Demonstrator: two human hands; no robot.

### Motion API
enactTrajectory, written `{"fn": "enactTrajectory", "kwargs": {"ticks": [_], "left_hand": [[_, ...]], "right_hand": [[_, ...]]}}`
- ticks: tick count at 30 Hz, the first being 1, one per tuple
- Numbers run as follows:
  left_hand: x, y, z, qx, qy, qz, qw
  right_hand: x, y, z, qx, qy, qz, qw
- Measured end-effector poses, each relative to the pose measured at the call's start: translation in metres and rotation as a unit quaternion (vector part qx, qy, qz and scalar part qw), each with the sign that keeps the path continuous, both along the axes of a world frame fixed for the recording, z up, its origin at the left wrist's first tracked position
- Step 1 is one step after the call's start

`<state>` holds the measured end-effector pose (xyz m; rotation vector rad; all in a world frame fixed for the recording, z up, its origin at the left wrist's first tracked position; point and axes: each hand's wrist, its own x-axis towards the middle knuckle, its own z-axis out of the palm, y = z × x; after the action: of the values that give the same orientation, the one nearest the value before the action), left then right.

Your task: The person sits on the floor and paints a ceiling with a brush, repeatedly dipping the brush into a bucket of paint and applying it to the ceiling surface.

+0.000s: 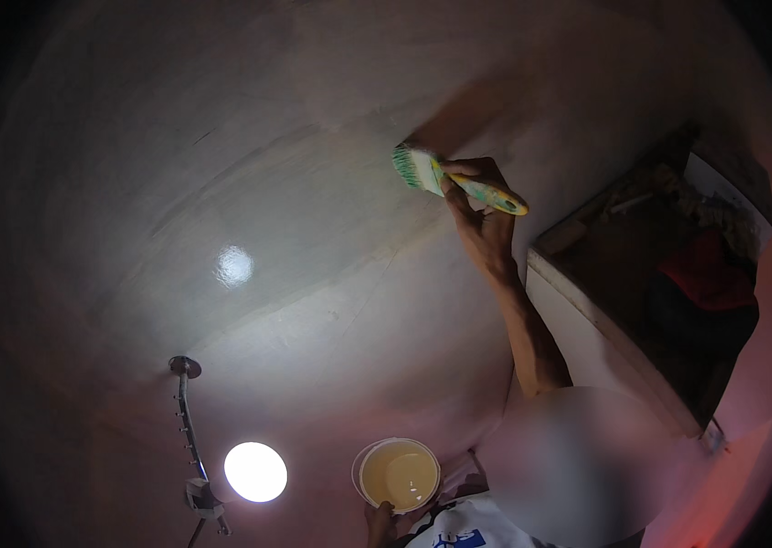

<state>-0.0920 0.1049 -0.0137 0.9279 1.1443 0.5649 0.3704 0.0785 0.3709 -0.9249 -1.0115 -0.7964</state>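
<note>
Right hand (481, 219) gripping green-bristled brush (428, 172) at the damp-looking grey wall (313, 219), left hand (382, 524) on rim of bucket (401, 441) of yellowish liquid (397, 477) below; light overlapping strokes and a level bucket probably serve best.

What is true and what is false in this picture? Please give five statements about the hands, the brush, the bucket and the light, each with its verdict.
1. The right hand holds a brush. True.
2. The brush is red at its tip. False: its bristles are mostly green.
3. The left hand is at the rim of a bucket. True.
4. The bucket is empty. False: it holds yellowish liquid.
5. The bright round light appears left of the bucket. True.
</note>
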Motion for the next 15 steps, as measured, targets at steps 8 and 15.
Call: {"fn": "enactTrajectory", "kwargs": {"ticks": [8, 15], "left_hand": [[0.005, 0.008, 0.000, -0.022, 0.026, -0.031, 0.999], [0.004, 0.003, 0.001, -0.013, 0.048, -0.025, 0.998]], "right_hand": [[0.048, -0.035, 0.018, 0.054, 0.010, -0.225, 0.973], [-0.050, 0.021, -0.025, -0.103, -0.105, -0.241, 0.959]]}}
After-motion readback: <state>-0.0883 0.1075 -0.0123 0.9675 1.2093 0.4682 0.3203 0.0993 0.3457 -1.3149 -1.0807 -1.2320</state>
